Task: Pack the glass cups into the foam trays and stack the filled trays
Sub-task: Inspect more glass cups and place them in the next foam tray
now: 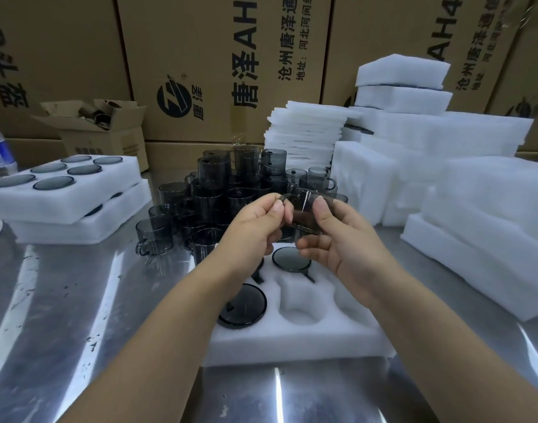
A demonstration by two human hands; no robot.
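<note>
At the far left, two filled foam trays sat stacked, the upper one skewed on the lower. The upper showed six cup bases flush in its pockets. The lower one's contents were mostly hidden.

In the middle of the steel table, a heap of loose smoked-glass cups waited, well over a dozen and too tangled to count exactly.

In front of the heap, the left hand pinched the handle of one cup while the right hand gripped its body, holding it in the air above the working tray. That tray held two seated cups I could plainly see, with a third dark shape half behind the left wrist. At least two pockets gaped empty, and the right arm covered the rest.

I judged this tray under half full, with much of the job left.

To the right rose several piles of spare white foam.
</note>
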